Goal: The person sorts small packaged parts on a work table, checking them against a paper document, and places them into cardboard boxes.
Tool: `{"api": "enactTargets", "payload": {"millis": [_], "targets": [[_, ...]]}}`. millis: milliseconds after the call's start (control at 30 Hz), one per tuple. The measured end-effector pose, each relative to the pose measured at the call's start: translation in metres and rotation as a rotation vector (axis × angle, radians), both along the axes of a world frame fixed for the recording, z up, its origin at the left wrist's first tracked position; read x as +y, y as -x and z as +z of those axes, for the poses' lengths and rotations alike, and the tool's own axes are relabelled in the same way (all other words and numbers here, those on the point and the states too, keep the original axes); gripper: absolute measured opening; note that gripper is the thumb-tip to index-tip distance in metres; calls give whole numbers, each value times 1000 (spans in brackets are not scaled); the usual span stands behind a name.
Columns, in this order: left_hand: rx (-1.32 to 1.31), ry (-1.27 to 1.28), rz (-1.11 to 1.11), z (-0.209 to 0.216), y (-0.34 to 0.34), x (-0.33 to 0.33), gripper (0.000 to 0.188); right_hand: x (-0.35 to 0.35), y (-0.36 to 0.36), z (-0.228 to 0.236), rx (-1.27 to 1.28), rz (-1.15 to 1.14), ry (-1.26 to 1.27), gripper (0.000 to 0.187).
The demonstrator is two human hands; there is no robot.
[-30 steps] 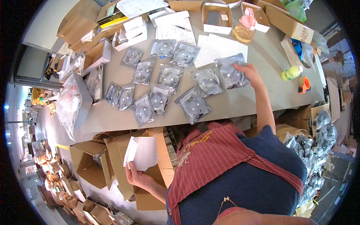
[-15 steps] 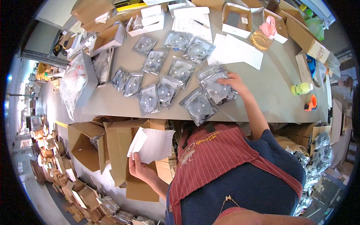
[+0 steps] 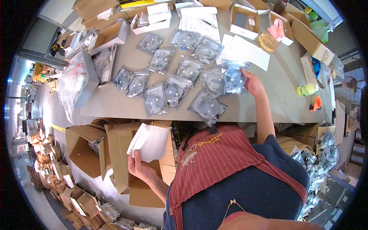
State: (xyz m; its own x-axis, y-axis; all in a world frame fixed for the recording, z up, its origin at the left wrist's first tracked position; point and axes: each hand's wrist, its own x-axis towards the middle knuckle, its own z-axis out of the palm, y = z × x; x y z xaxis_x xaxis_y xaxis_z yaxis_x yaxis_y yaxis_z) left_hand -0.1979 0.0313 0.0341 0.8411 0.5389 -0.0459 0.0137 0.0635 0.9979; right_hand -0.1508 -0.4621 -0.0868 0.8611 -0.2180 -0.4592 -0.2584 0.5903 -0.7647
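Note:
Between the fingers of my right hand [image 3: 253,82] is a clear plastic bag with a dark round part [image 3: 234,78], its film catching the light. It hangs over the right side of another bagged part [image 3: 213,81]. Nearer the table's front edge lies one more bagged part [image 3: 207,107]. Several similar bags, such as a bagged part [image 3: 155,100], lie spread to the left and farther back. My left hand [image 3: 140,167], below the table's front edge, pinches a folded sheaf of white paper labels [image 3: 152,143].
Printed sheets [image 3: 251,53] and a pen [image 3: 209,23] lie toward the back. A pink-lidded jug [image 3: 269,39], a yellow-green bottle [image 3: 307,90] and an orange tape roll [image 3: 316,104] stand at right. Open cartons [image 3: 86,147] are under the table; a grey bin [image 3: 88,82] stands left.
My right hand has picked up the bagged part and moved it slightly right and back, uncovering the bag beneath. The left hand with the paper labels has shifted a little left.

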Motion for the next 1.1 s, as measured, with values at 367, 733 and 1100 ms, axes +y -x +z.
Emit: {"api": "enactTargets", "payload": {"millis": [367,733,1100], "targets": [[63,54,-21,-12,-7,52,26,80,-18,-46,175,142,1339,42],[63,21,133,-11,13,80,25,57,-44,28,104,130,531,32],[63,142,289,-19,40,98,31,162,-101,-18,-577,197,72,29]]}}
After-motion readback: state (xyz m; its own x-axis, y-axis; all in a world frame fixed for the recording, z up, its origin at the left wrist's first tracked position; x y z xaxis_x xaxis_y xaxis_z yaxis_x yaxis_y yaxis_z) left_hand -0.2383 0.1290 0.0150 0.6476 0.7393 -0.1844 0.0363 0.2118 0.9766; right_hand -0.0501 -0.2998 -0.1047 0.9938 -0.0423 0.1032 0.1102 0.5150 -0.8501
